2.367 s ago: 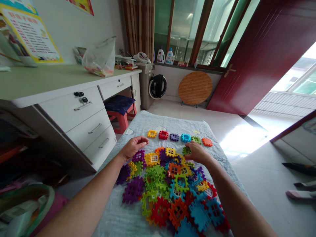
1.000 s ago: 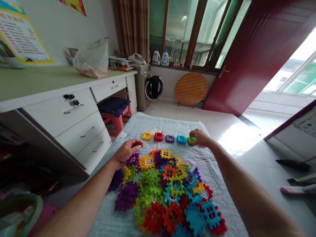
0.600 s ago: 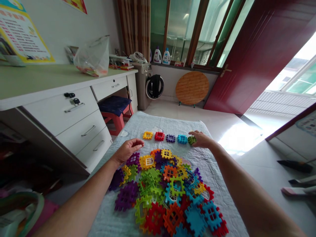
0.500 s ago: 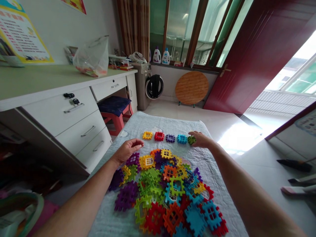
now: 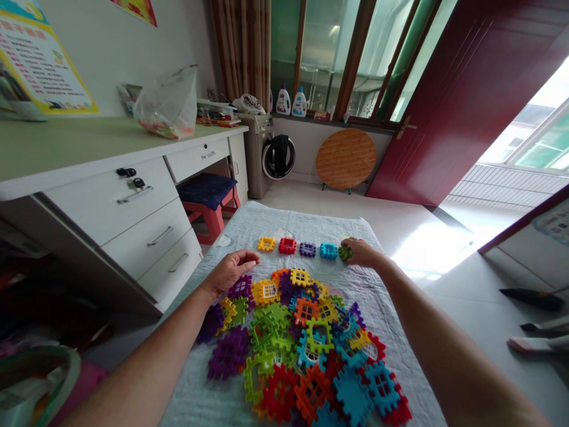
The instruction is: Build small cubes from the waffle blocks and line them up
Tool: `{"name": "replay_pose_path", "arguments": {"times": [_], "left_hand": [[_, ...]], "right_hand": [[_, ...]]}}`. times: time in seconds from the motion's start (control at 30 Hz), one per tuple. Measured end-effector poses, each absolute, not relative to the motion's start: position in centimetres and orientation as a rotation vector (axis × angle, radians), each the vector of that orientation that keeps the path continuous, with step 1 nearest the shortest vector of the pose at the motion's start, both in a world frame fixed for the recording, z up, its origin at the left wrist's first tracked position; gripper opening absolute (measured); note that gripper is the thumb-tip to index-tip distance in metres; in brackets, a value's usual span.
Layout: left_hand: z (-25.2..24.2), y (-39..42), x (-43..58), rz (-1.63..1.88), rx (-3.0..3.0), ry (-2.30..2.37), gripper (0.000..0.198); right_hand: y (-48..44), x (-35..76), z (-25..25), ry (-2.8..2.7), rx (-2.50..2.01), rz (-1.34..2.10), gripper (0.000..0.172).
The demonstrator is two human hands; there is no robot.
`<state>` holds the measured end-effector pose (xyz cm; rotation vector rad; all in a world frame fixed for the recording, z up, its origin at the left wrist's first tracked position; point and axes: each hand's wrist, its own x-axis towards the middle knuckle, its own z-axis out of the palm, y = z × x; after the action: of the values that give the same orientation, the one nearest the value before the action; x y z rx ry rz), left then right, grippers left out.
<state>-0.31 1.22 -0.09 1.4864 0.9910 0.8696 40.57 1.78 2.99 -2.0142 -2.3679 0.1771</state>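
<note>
A heap of coloured interlocking plastic tiles (image 5: 306, 344) lies on a pale blue quilted cloth (image 5: 249, 231). Beyond it runs a row of single tiles: yellow (image 5: 267, 244), red (image 5: 287, 245), purple (image 5: 307, 249), blue (image 5: 328, 251) and green (image 5: 344, 252). My right hand (image 5: 362, 252) reaches to the row's right end, its fingers closed on the green tile and covering what lies further right. My left hand (image 5: 231, 271) rests at the heap's left edge, fingers loosely curled, holding nothing.
A white desk with drawers (image 5: 133, 201) stands to the left, a clear plastic bag (image 5: 166, 104) on top and a red stool (image 5: 208, 198) under it. A round wooden tabletop (image 5: 345, 159) leans on the far wall beside a dark red door (image 5: 453, 101).
My right hand went from the heap's far edge out to the right end of the row with a green tile, and now sits on the green spot. My left hand stayed put.
</note>
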Motion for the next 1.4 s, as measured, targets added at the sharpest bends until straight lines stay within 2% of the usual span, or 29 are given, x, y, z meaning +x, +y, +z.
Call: {"name": "replay_pose_path", "arguments": {"times": [0.27, 0.57, 0.97, 1.23, 1.4], "left_hand": [[0.0, 1.2, -0.3, 0.876, 1.490, 0.993, 0.029], [0.1, 1.2, -0.2, 0.873, 1.486, 0.992, 0.028], [0.1, 1.1, -0.3, 0.867, 1.503, 0.996, 0.028], [0.3, 1.0, -0.2, 0.864, 1.503, 1.002, 0.031], [0.5, 0.9, -0.1, 0.864, 1.501, 0.995, 0.033]], "right_hand": [[1.6, 40.8, 3.5, -2.380, -2.034, 0.190, 0.065], [1.4, 40.9, 3.8, -2.357, -2.022, 0.204, 0.050], [1.4, 40.3, 4.3, -2.364, -2.037, 0.237, 0.049], [0.5, 40.4, 4.6, -2.275, -2.054, 0.210, 0.073], [-2.9, 40.3, 5.1, -2.022, -1.818, 0.212, 0.059]]}}
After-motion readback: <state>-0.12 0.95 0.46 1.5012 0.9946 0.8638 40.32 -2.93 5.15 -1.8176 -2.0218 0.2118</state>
